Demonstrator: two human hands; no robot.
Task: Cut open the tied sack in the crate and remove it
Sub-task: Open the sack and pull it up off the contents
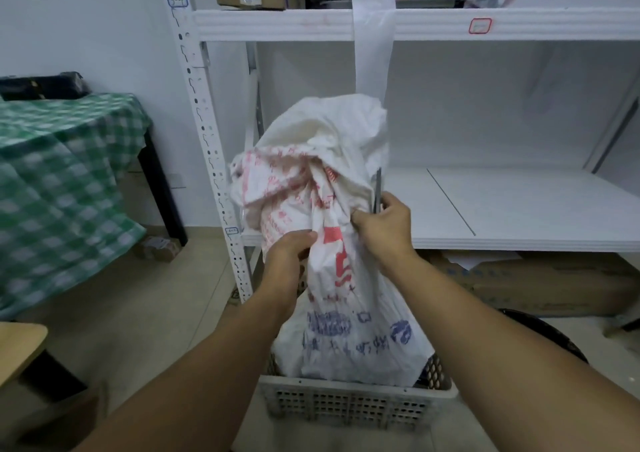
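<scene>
A white woven sack [349, 278] with red and blue print stands upright in a grey slotted plastic crate [346, 406] on the floor. Its upper part is bunched and folded over. My left hand [291, 254] grips the sack's left side at its narrow middle. My right hand [384, 226] grips the sack's right side there and also holds a pair of scissors [378, 188], whose blades point straight up beside the cloth. The tie itself is hidden in the folds.
A white metal shelf unit [485, 209] stands right behind the crate, with its post [207, 132] to the left. A table with a green checked cloth [62, 181] is at the left. Cardboard [554, 285] lies under the shelf, and a dark round object [540, 330] sits at the right.
</scene>
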